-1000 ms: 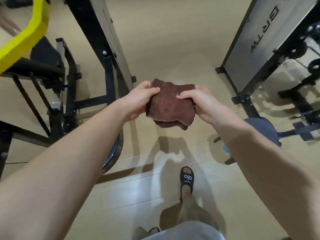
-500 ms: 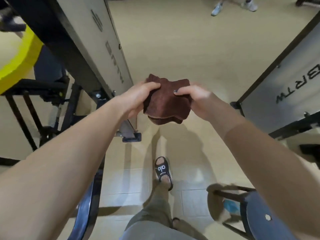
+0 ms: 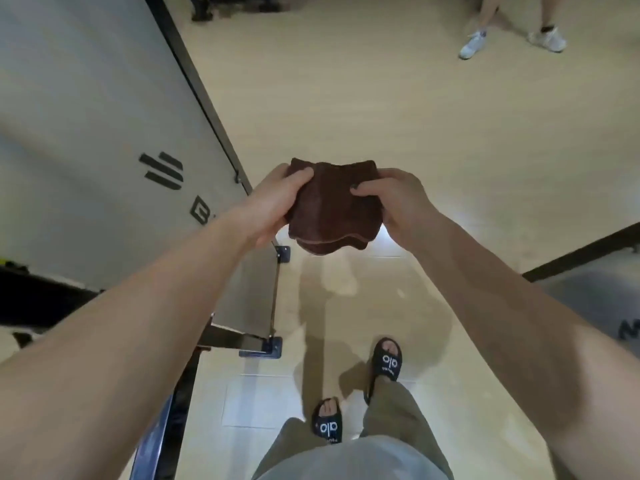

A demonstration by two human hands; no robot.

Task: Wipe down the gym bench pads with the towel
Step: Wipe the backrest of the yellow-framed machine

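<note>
While gripped by left hand and right hand, folded towel level, crosswise.

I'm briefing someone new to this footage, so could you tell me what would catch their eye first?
The folded brown towel sits at centre frame, held above the floor in the grip of both the left hand and the right hand. A large grey machine panel fills the left side. At top right stand another person's white sneakers.
</note>
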